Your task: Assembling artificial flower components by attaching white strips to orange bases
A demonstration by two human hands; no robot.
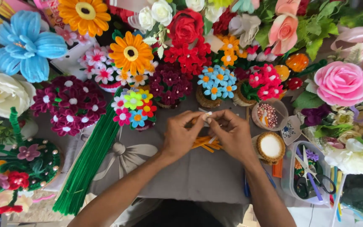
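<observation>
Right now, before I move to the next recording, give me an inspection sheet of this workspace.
Surface: grey cloth-covered table, crowded.
Job's things: small white piece pinched between both hands; orange pipe-cleaner pieces beneath.
Clutter: bundle of green pipe cleaners, pots of pipe-cleaner flowers, round bead dish, clear tub with scissors.
Grippers: left hand and right hand, fingertips together on the piece.
Cables: nothing seen.
Surroundings: artificial flowers, including a pink rose.

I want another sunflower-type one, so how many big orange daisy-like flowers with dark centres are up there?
2. One orange flower sits at the top edge, left of centre; the other orange flower lies below and right of it. Others may hide among the bouquets.
</observation>
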